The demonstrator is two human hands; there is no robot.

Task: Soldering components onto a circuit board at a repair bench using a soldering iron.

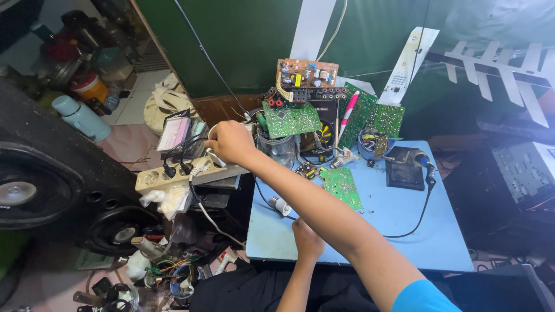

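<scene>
Right hand (pixel 229 142) clamped on white plug (pixel 215 159) at power strip (pixel 191 175); left hand (pixel 306 238) grip unclear.

One camera only, worn on the person's head, looking steeply down and forward over the blue table (pixel 404 225) from its near edge. It sits close, arm's reach away; the far edge, the green wall behind and the floor clutter left all show.

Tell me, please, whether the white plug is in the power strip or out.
Cannot tell: the right hand covers the white plug at the power strip.
</scene>
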